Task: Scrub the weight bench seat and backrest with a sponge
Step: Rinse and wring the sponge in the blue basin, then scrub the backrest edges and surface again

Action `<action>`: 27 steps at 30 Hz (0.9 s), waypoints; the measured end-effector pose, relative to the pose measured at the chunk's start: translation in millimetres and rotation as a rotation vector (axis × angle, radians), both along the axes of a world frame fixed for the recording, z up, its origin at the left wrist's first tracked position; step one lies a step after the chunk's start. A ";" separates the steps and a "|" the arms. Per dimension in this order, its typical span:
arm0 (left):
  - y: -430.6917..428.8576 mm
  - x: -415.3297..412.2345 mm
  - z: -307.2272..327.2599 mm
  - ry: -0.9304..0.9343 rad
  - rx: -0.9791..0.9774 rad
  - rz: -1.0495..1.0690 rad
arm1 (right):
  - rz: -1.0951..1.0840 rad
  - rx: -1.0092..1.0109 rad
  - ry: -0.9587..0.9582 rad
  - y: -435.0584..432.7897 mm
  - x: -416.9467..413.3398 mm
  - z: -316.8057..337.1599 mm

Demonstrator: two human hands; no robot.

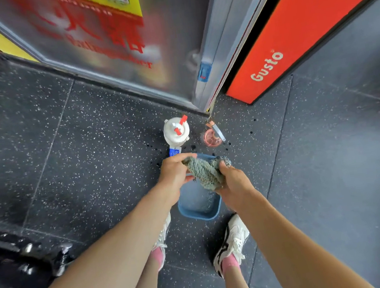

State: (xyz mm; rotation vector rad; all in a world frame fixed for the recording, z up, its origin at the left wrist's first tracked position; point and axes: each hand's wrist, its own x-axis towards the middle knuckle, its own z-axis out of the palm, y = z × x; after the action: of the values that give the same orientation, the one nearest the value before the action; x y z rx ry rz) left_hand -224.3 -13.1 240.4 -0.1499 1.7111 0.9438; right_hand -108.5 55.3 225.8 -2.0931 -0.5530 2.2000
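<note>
Left hand (173, 174) and right hand (236, 184) grip a cloth (203, 172); basin (198, 214) partly hidden.

light: bright, even, soft shadows; blur: poster (98, 34) smeared, floor sharp; edges: wide-angle bowing

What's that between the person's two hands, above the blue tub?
A twisted grey-green cloth, which the left hand and right hand both grip over the blue tub, seen in the head view.

Bottle (176, 132) and cup (211, 138) block beyond basin (201, 217); side floor (86, 147) open.
</note>
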 end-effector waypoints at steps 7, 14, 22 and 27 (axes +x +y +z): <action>10.3 -39.4 176.7 0.103 0.136 -0.094 | -0.108 0.292 -0.084 13.3 -30.7 168.8; -2.2 -61.6 319.9 0.284 0.177 -0.424 | 0.155 0.418 -0.088 20.4 -26.4 290.2; -3.3 -54.7 431.0 0.440 0.176 -0.337 | 0.160 0.319 0.293 40.7 -30.3 401.9; -10.9 -40.4 480.2 0.482 0.264 -0.283 | 0.277 0.327 0.511 47.2 -45.4 464.6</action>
State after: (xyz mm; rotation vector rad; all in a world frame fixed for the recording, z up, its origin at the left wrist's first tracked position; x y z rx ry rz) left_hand -264.6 -24.0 720.6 0.5196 1.9517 1.0324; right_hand -153.8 102.5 690.4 -1.2926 -1.1015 2.4438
